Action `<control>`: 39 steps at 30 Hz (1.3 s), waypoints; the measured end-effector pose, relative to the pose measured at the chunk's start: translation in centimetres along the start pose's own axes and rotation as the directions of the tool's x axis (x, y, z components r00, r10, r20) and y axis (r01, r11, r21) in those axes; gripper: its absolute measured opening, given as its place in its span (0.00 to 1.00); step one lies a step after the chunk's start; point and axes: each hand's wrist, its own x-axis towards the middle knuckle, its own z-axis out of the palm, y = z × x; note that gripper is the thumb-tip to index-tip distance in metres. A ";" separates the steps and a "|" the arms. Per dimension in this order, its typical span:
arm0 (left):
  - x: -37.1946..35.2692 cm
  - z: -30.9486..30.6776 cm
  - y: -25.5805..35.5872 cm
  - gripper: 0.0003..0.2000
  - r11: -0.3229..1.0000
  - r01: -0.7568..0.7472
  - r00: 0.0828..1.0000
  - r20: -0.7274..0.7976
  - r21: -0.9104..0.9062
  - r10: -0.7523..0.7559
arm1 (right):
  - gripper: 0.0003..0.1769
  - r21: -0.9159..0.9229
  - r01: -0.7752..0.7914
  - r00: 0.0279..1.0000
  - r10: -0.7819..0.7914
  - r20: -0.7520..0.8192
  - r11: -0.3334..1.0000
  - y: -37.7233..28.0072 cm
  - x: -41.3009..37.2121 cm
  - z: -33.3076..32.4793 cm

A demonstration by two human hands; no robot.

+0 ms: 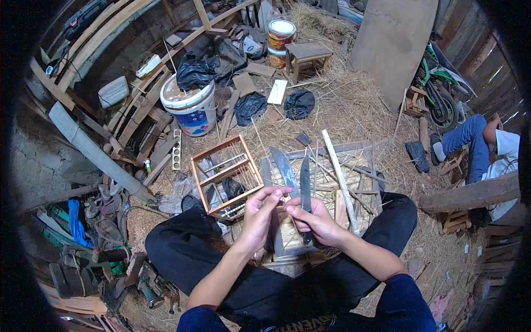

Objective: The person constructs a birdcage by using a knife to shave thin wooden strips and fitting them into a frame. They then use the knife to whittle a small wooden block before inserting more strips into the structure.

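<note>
My right hand [318, 223] is closed round the dark handle of a knife [305, 182], whose blade points up and away from me. Close beside it, the fingertips of my left hand [260, 213] are pinched together near my right fingertips; what they hold is too small to name. Behind my hands lies a second, wider blade [284, 166] on a low wooden work surface [290, 249]. Left of it stands a small wooden frame [225, 176] with thin bars. A pale wood strip [340, 180] lies to the right among thin sticks.
A white bucket [191, 110] with a black bag stands back left. Farther back are a small stool [308, 52] and stacked paint tubs [281, 36]. A person [470, 146] sits at the right, near a wooden beam [470, 191]. Tools and cords lie at the left.
</note>
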 end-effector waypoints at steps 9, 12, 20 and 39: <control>-0.3 0.9 0.3 0.11 0.990 -0.008 0.998 0.064 0.141 -0.001 | 0.09 0.139 -0.001 1.000 0.002 -0.013 0.990 -0.6 0.0 0.3; -0.1 0.3 0.0 0.10 0.998 -0.002 0.998 0.056 0.058 -0.001 | 0.09 0.179 -0.048 0.999 0.047 0.010 0.983 -0.8 -0.1 0.3; -0.1 -0.1 -0.3 0.09 0.999 -0.042 0.998 0.039 0.008 0.042 | 0.13 -0.199 0.117 0.988 -0.133 -0.072 0.973 -0.4 0.0 0.3; -1.7 1.2 0.1 0.22 0.999 0.023 0.995 0.094 -0.041 -0.019 | 0.20 -0.866 0.495 0.681 -0.652 0.333 0.075 -3.3 0.0 -1.5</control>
